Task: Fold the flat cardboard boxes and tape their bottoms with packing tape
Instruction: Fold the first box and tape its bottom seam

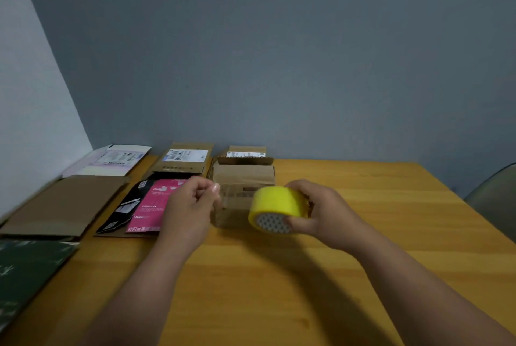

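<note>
Right grip: right hand (321, 211) curled round the yellow tape roll (275, 210), thumb at the honeycomb core end.
Left grip: left hand (190, 206) just beside the roll, fingertips pinched together, apparently on the clear tape end; strip too faint to confirm.
Behind the grip: folded cardboard box (243, 194), flaps up, on the wooden table (363, 234).
Left of the grip: flat boxes (69, 203) lying in rows.
Handling: roll probably light, rigid; free tape thin, sticky, prone to curl. Best held taut by its end.
</note>
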